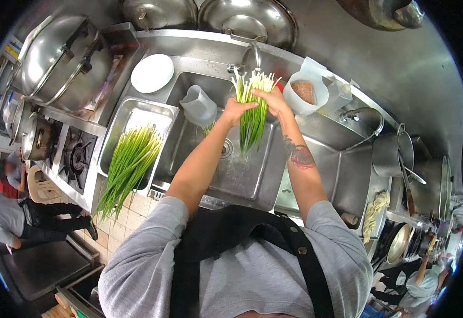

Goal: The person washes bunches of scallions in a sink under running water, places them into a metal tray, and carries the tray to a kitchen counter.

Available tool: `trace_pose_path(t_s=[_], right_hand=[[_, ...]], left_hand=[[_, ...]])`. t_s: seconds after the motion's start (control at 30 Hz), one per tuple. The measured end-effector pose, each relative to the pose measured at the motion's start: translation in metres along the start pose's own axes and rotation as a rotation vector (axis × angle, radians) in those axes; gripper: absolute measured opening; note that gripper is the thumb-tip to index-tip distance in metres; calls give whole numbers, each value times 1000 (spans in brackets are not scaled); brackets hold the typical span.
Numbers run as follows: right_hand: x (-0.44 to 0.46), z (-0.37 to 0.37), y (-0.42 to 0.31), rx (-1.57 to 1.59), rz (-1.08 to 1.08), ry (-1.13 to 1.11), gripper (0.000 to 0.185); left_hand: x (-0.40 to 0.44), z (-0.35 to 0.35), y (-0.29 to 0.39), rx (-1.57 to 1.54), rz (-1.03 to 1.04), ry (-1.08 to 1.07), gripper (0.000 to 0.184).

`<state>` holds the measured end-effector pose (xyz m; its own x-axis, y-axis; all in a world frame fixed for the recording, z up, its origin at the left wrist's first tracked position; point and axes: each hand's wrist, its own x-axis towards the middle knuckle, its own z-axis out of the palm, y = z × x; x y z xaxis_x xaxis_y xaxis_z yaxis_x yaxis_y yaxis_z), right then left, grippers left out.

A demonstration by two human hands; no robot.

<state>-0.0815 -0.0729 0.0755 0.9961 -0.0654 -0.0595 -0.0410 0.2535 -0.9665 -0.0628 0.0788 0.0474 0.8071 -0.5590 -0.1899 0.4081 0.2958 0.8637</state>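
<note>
Over the left sink basin (199, 177), a bunch of green onions (251, 127) hangs with its white ends up, near the faucet (254, 55). My left hand (236, 110) is closed round the bunch on its left side. On its right side my right hand (275, 100) grips the same bunch near the white ends. A second pile of green onions (130, 164) lies in a metal tray (165, 114) left of the basin, its green tips hanging over the near edge. A few green stalks also show in the basin, partly behind my left forearm.
A plastic pitcher (198, 106) stands in the left basin. Around the sink are a white lid (152, 73), a white container (306, 94), a second faucet (366, 119) and a cloth (375, 214). A stove (77, 156) is at left. People are visible at far left and lower right.
</note>
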Motion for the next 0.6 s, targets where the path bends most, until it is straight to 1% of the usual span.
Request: trace_pose_path(t_s=[0.1, 0.13, 0.2, 0.23, 0.33, 0.37, 0.43, 0.5, 0.6], right_hand=[[-3, -3, -3, 103, 6, 18, 32], [-4, -2, -5, 147, 15, 30, 32], [-7, -2, -8, 140, 29, 43, 30], [-8, 1, -12, 129, 43, 52, 29], [-4, 4, -14, 42, 90, 34, 31], [-1, 4, -14, 4, 108, 20, 31], [3, 6, -12, -75, 76, -7, 32], [3, 9, -17, -152, 40, -12, 34], [5, 7, -17, -119, 27, 23, 32]], left_hand=[[0, 0, 1, -39, 22, -104, 35], [2, -1, 1, -82, -50, -109, 36], [3, -2, 2, -168, -192, -119, 38], [3, -3, 2, -210, -177, -179, 40], [2, -2, 4, -185, -218, -262, 31], [4, -3, 2, -125, -206, -208, 31], [10, -4, -5, -3, -180, -100, 31], [10, -6, -6, 27, -107, -72, 31], [8, -2, -5, -2, -35, -49, 33]])
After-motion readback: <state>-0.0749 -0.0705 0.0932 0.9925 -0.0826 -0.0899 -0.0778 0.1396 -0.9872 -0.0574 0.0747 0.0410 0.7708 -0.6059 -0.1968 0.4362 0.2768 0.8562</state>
